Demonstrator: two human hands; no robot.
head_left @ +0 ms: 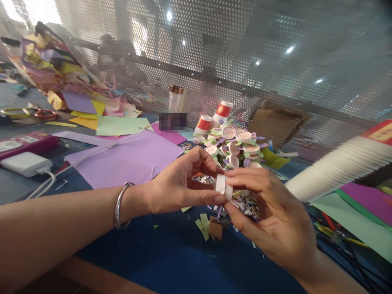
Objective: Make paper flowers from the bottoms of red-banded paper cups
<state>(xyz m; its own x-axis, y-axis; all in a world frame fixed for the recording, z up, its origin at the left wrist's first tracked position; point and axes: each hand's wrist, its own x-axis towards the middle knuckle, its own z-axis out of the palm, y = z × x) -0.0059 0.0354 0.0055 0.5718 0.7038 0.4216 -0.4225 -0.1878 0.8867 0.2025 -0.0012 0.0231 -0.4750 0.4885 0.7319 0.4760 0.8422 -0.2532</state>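
My left hand (180,181) and my right hand (269,212) meet above the blue table (171,261). Both pinch a small white strip of paper (221,184) between thumb and fingers. A silver bangle (121,206) sits on my left wrist. Just behind the hands lies a heap of small paper-cup flowers (235,147) with green and purple petals. Paper scraps (208,224) litter the table under the hands.
A purple sheet (122,157) and a green sheet (119,124) lie to the left, with a white charger (26,163) and cable. A long stack of white paper cups (337,165) lies at right. Two red-and-white cups (214,116), cardboard (275,118) and a perforated screen (245,53) stand behind.
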